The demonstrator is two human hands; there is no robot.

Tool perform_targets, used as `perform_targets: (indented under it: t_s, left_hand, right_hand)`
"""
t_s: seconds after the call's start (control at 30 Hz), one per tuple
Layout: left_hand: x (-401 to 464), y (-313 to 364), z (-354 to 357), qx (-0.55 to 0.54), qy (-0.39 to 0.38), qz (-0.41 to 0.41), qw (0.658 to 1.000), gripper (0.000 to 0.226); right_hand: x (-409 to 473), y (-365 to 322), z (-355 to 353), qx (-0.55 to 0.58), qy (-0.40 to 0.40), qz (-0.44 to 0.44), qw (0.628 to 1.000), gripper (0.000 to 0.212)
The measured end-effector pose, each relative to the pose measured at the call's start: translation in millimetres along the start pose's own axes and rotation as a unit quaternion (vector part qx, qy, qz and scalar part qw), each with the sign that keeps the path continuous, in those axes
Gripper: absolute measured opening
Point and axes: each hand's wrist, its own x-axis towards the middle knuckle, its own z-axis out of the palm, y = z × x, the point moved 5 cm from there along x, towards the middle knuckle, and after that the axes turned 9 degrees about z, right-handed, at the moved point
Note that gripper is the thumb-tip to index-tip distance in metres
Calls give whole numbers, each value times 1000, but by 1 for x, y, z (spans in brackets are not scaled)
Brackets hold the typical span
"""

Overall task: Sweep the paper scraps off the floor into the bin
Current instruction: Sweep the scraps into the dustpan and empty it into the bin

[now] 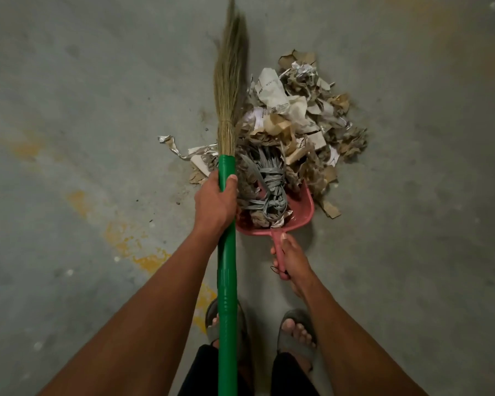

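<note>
One broom (227, 195) stood nearly upright in the middle of the view, with its green handle running down between the person's arms and its straw bristles fanned over the grey concrete floor (83, 138). The left hand (215, 202) was wrapped round that handle just below the bristle binding, thumb laid along the shaft. The right hand (290, 260) was curled round the handle of one pink dustpan (303, 208), which sat on the floor just right of the broom. The pan already held a knot of grey strapping (270, 185) and some crumpled scraps. One heap of paper scraps (300, 115), brown, white and grey, lay on the floor against and beyond the pan's mouth, too tangled to count singly. Two sandalled feet (296, 331) showed at the bottom. Yellow stains (143, 255) marked the floor at left.
</note>
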Motion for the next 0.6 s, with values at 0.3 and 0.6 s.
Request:
perform_targets:
  t_s: [0.3,0.6]
  left_hand:
    - [-21,11,-26,-9,33,16,999,18]
    - [-35,50,-53,-27,45,26,998,21]
  right_hand:
    - [-44,14,-24,17,36,-49,998,37]
    - [-106,-10,-47,55,56,-86,993,37]
